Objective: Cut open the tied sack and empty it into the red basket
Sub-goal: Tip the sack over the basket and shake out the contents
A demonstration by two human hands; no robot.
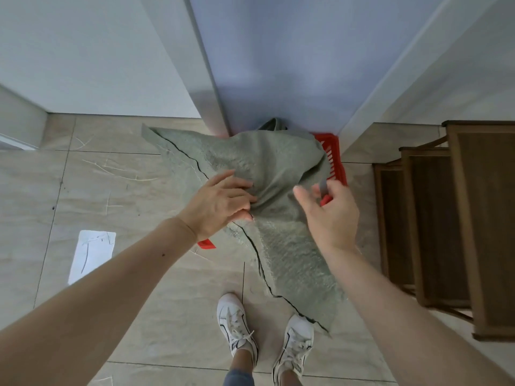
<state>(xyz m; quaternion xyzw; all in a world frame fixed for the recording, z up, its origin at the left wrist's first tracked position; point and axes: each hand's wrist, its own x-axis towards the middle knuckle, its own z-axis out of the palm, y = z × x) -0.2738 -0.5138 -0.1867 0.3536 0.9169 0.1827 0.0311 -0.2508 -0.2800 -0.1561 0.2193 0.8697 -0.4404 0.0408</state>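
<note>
- On the tiled floor, against the far wall by the blue panel, the sack (267, 160) lies slack and draped over the red basket (335, 160), hiding most of it; only the basket's right rim and slatted side show, plus a red corner (206, 243) peeking out beneath the left wrist.
- The sack's cloth trails toward the near side, its lower end reaching just beside the white shoes (264, 332).
- The left hand (220, 203) rests on the middle of the sack, fingers bunched into the cloth and gripping a fold of it.
- The right hand (331, 213) is curled round a red-handled cutter (324, 195), its grey tip pointing up toward the basket's edge; the thumb sticks out free.
- From the head view the sack looks flat and limp, so I judge the cutting is done and the emptying is in hand or close to finished. I cannot see what lies inside the basket.
- Next move, as I read it: lift and shake the cloth by that gripped fold so anything left drops in, then pull the sack clear. The right hand would do well to keep the cutter's tip away from the cloth and the other hand.
- A white paper sheet (92, 254) lies on the floor at the left; wooden steps (457, 218) stand at the right.
</note>
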